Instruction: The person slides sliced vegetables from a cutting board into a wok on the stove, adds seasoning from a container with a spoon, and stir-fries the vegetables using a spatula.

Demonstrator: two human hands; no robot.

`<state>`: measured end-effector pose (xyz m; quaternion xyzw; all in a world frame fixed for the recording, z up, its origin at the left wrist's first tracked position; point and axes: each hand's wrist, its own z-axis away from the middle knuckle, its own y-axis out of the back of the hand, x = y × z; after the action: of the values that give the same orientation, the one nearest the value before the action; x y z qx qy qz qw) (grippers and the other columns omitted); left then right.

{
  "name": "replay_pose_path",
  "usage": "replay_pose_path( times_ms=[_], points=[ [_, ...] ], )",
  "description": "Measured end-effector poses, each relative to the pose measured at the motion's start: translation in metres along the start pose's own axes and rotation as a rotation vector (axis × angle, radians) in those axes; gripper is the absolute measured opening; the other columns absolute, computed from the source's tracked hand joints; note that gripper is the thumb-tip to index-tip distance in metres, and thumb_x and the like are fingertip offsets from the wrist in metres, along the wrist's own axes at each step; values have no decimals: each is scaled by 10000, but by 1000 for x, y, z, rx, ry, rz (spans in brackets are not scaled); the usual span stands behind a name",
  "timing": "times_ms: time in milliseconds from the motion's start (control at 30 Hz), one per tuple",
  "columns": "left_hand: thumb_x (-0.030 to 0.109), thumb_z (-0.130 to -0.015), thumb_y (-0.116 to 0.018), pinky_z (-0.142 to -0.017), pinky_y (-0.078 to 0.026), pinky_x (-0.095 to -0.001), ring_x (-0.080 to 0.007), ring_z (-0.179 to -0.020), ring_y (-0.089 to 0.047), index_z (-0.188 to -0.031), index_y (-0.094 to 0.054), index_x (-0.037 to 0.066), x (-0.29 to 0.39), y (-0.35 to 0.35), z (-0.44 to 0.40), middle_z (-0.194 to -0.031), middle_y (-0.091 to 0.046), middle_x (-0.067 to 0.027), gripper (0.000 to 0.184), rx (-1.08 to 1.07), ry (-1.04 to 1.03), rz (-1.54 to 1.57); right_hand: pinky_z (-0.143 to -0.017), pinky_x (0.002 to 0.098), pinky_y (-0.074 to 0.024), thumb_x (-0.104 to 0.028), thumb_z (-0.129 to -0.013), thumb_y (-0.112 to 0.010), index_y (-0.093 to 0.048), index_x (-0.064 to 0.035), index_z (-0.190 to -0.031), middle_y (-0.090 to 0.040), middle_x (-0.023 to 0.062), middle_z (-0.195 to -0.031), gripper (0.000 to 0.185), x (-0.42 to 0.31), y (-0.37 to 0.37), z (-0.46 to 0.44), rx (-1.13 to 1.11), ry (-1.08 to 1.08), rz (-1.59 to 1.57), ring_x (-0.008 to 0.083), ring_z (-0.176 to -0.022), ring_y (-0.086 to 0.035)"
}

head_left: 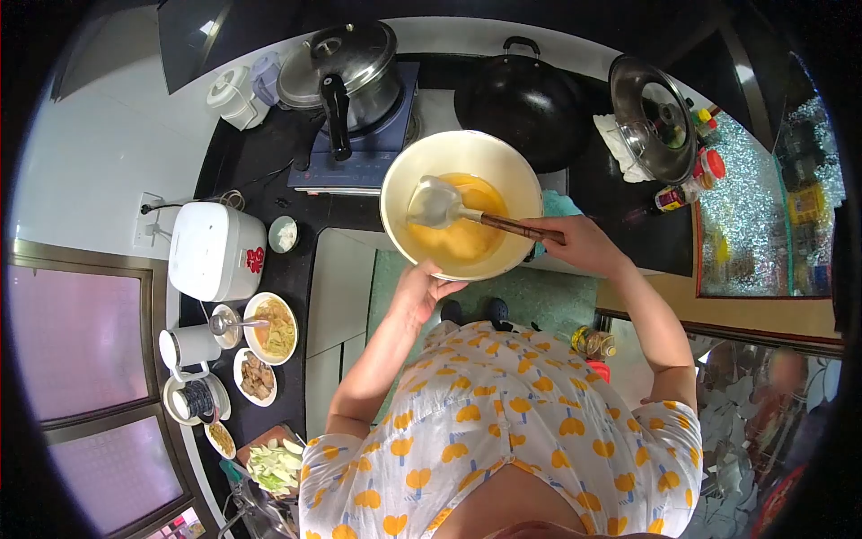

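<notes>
A large cream-coloured basin [401,193] with yellow liquid [467,242] in its bottom is held up in front of my body. My left hand [419,292] grips the basin's lower left rim from outside and below. In my right hand [588,245] is the brown handle of a metal spatula [435,203], its wide blade inside the basin over the liquid. A turquoise cloth [558,206] lies partly behind the basin, near my right hand.
Beyond the basin are a black wok [521,112], a pressure cooker [359,76] on an induction cooktop [346,171] and a lid [654,117]. Leftward stand a white rice cooker [211,251], food bowls [275,331] and chopped vegetables [275,467]. Bottles [672,198] stand at right.
</notes>
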<state>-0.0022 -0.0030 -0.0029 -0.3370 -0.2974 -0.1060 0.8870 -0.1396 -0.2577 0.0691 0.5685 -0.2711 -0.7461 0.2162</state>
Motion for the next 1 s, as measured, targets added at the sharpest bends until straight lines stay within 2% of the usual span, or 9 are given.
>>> replay_pose_path(
  times_ms=[67, 167, 267, 367, 467, 667, 767, 833, 1000],
  points=[
    [50, -861, -410, -760, -594, -339, -303, -919, -655, -1222, -378, -116, 1, -2, 2, -1096, -588, -226, 399, 6, -26, -9, -642, 227, -450, -15, -819, -529, -569, -146, -1250, -653, 62, -802, 452, 8, -2, 3, -1, -4, -6, 70, -643, -531],
    [54, -866, -402, -748, -595, -351, -302, -914, -658, -1228, -378, -111, 4, -5, 2, -1089, -590, -230, 398, 18, -34, 1, -624, 213, -432, -11, -826, -532, -565, -144, -1258, -624, 45, -783, 453, 0, 3, 7, 7, -27, -42, 53, -627, -472],
    [53, -866, -401, -748, -595, -355, -304, -913, -658, -1230, -373, -115, 5, -6, 0, -1092, -589, -231, 402, 10, -45, -4, -612, 252, -437, -70, -811, -539, -562, -187, -1260, -584, 77, -729, 465, 2, 3, 9, 40, -20, -63, 93, -592, -491],
    [53, -867, -398, -745, -596, -349, -309, -916, -656, -1221, -376, -128, 9, -8, -1, -1092, -584, -243, 398, 5, -36, 2, -611, 199, -416, 30, -824, -530, -557, -124, -1266, -603, 8, -777, 470, 3, 3, 11, 58, -5, -125, 43, -639, -455],
    [50, -861, -403, -740, -599, -340, -313, -914, -655, -1203, -382, -146, 11, -7, -7, -1083, -583, -256, 394, -20, -57, 3, -592, 192, -399, 58, -821, -517, -558, -124, -1267, -567, -23, -738, 484, 6, 2, 13, 129, 73, -193, 34, -637, -438],
    [37, -846, -409, -751, -600, -340, -322, -915, -652, -1180, -383, -172, 20, -10, -17, -1075, -575, -269, 394, -20, -76, 13, -507, 164, -320, 69, -811, -515, -558, -146, -1277, -452, -77, -668, 515, -8, 30, 27, 129, 6, -293, 4, -555, -355],
    [30, -841, -403, -744, -601, -329, -322, -914, -652, -1175, -381, -180, 21, -8, -23, -1083, -565, -283, 395, -16, -85, 23, -441, 149, -268, 6, -857, -493, -528, -128, -1302, -471, -71, -660, 466, -12, 55, 39, 124, -138, -415, -13, -499, -337],
    [29, -838, -404, -775, -592, -352, -328, -938, -643, -1186, -384, -169, 24, -9, -23, -1103, -562, -276, 401, -13, -74, 9, -432, 141, -270, -64, -877, -498, -525, -142, -1306, -489, -77, -659, 437, -12, 73, 46, 134, -169, -496, -20, -504, -358],
    [45, -850, -410, -911, -516, -449, -341, -1042, -595, -1241, -397, -111, 16, -6, -22, -1196, -536, -241, 421, -14, -109, 15, -425, 140, -273, -27, -824, -439, -517, -132, -1312, -505, -44, -675, 505, -4, 100, 63, 335, -157, -416, -3, -482, -357]
  ],
)
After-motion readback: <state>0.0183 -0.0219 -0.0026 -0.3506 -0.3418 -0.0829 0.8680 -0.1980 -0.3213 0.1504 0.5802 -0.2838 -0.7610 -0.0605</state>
